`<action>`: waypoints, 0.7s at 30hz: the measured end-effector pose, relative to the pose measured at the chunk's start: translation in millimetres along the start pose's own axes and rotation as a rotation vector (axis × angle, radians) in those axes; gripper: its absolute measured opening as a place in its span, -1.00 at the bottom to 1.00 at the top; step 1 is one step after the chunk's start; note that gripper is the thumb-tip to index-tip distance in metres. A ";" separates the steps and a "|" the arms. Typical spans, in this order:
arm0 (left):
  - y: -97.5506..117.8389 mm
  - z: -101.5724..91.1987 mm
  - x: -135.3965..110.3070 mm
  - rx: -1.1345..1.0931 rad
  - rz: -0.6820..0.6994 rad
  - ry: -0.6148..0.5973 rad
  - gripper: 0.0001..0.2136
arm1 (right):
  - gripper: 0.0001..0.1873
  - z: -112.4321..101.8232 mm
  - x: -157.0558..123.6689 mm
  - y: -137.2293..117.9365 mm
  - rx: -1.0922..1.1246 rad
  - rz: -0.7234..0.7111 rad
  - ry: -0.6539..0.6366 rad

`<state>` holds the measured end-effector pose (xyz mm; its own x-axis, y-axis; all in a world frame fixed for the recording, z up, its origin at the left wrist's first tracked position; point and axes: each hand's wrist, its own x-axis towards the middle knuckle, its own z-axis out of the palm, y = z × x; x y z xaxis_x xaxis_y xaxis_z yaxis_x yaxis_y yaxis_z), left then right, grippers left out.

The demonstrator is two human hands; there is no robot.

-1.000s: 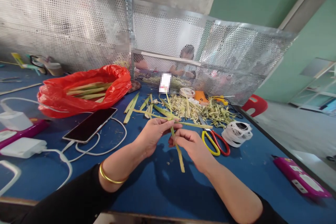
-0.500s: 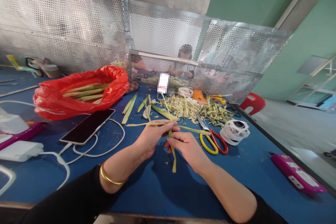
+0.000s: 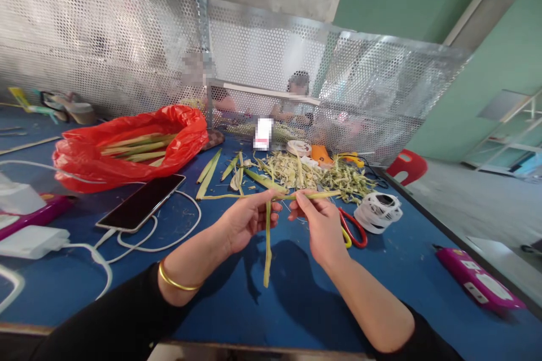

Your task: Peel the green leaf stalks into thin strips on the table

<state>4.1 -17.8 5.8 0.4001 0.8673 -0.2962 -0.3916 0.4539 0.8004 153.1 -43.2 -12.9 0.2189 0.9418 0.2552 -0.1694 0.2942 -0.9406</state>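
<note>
Above the table's middle, my left hand (image 3: 249, 217) pinches green-yellow leaf strips (image 3: 268, 248) where they cross; one end hangs straight down below the fingers, and another strip reaches out to the left. My right hand (image 3: 319, 223) grips the strip end (image 3: 324, 195) that runs right, thumb on top. Scissors (image 3: 353, 227) with one red and one yellow handle lie just beyond my right hand, which partly hides them. A heap of shredded leaf scraps (image 3: 283, 169) spreads behind both hands. Several loose leaf pieces (image 3: 207, 175) lie to the left of the heap.
A red plastic bag (image 3: 88, 152) of leaves stands at the left, with a phone (image 3: 141, 203) and white cables before it. A white roll (image 3: 378, 212) and a purple power strip (image 3: 478, 279) sit right. A perforated metal screen (image 3: 262, 45) rises behind; people sit beyond it.
My right hand has moved up and right, from the downward strip to the right-hand one. The hanging end now points straighter down. My left hand keeps its hold at the crossing.
</note>
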 end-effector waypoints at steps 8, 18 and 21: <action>-8.6 -1.8 5.3 0.163 0.111 0.046 -0.86 | -0.85 -0.3 -0.8 2.9 0.000 -0.006 0.039; -2.0 -5.4 5.3 0.181 0.141 0.079 -0.85 | -0.76 -13.1 15.3 -9.6 0.063 0.183 0.119; -2.1 -3.1 3.2 0.195 0.164 0.104 -0.84 | -0.78 -12.2 15.8 -10.8 0.068 0.118 0.180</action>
<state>3.6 -15.3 1.6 0.2537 0.9468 -0.1979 -0.2730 0.2664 0.9244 170.1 -33.4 -1.4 0.3605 0.9280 0.0942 -0.2672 0.1995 -0.9427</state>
